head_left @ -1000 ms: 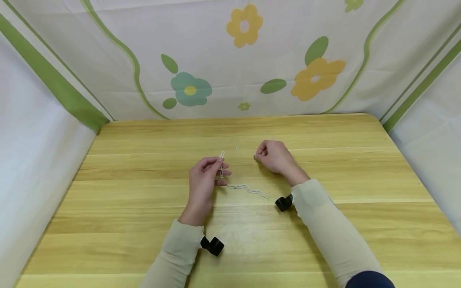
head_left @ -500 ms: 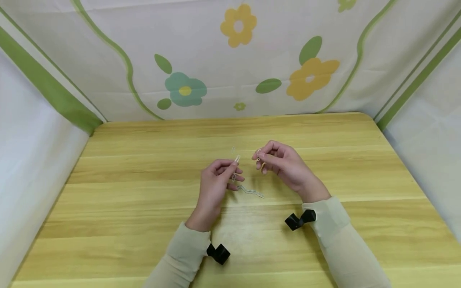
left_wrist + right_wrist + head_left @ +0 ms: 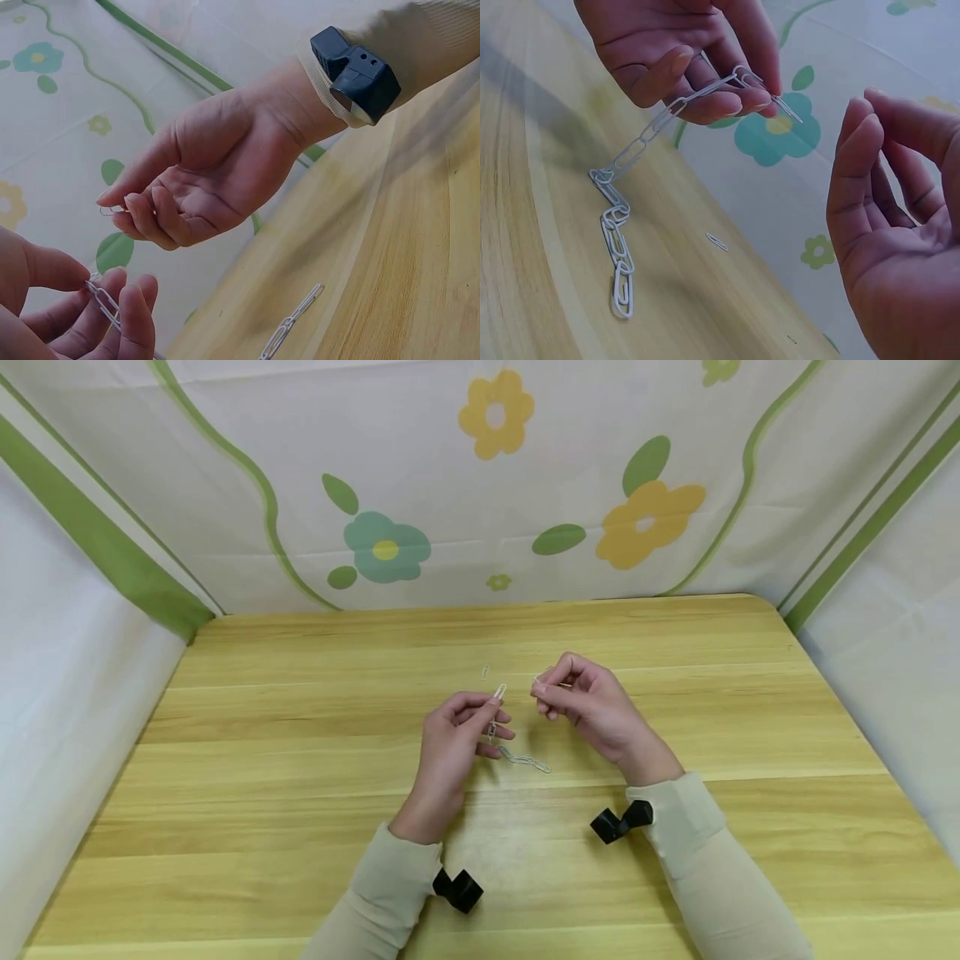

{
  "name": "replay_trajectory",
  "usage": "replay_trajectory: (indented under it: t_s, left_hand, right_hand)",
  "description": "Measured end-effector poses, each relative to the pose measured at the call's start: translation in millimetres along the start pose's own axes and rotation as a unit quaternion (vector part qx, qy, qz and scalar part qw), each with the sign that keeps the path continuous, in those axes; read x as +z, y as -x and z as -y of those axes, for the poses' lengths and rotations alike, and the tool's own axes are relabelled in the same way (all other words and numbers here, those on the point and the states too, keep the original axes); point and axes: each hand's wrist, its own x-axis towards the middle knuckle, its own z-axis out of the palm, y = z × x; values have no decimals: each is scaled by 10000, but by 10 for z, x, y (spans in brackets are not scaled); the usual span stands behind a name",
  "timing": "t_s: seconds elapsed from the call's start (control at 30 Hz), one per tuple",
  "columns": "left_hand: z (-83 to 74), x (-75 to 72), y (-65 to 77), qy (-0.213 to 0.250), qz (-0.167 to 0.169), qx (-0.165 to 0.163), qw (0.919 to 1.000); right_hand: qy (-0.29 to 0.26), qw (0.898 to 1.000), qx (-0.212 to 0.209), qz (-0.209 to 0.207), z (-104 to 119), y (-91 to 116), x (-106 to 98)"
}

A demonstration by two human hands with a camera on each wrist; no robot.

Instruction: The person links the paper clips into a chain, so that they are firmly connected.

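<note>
A chain of white paper clips [image 3: 617, 244] hangs from my left hand [image 3: 453, 739], its lower part lying on the wooden table. Thumb and index finger pinch the top clip [image 3: 500, 691], whose end sticks up past the fingertips; the other fingers are spread behind the chain. Opposite it, a little to the right, my right hand [image 3: 592, 706] pinches a single paper clip [image 3: 106, 211] between thumb and fingertips. Only a small end of that clip shows. The two hands are apart, raised above the table. One loose paper clip [image 3: 485, 672] lies on the wood beyond them.
The wooden table [image 3: 262, 827] reaches back to a white curtain [image 3: 465, 502] printed with flowers and leaves. White cloth also hangs at both sides. Each sleeve cuff carries a black wrist camera [image 3: 459, 891].
The left hand has moved right with the chain, drawing its lower part along. The right hand has turned, first showing its clip upright, then mostly hiding it. The hands are closer together.
</note>
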Motion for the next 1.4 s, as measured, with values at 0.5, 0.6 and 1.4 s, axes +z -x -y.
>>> replay_trajectory:
  t_s: [0.5,0.6,1.4]
  left_hand:
    - [5,9,-2,-56,43,-107,9999]
    - [12,5,-6,-59,42,-103,9999]
    - [13,21,2,-142,131,-185,9996]
  right_hand:
    - [478,9978,-114,-442,11,-10,85]
    - [542,9974,-122,-461,5,-11,83]
    - [1438,9880,-34,-565,41,10,135]
